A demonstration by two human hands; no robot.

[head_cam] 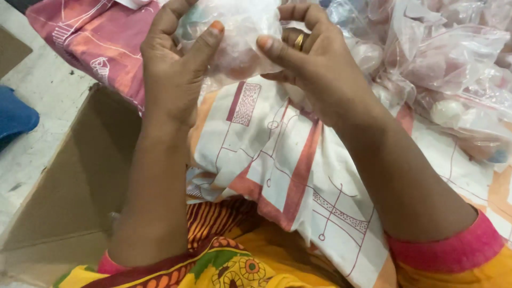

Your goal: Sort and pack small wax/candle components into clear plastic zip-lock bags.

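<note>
Both my hands hold one clear plastic bag (242, 40) with pale round pieces inside, raised over a patterned white, red and orange cloth (277, 160) on my lap. My left hand (173, 64) grips the bag's left side, thumb pressed on its front. My right hand (314, 64), with a gold ring on one finger, grips the right side, thumb pointing toward the left thumb. The bag's top edge is cut off by the frame.
Several more filled clear plastic bags (448, 69) lie heaped at the upper right on the cloth. An open brown cardboard box (74, 176) stands at my left. A pink patterned cloth (96, 37) lies top left, and a blue object (13, 114) sits at the far left.
</note>
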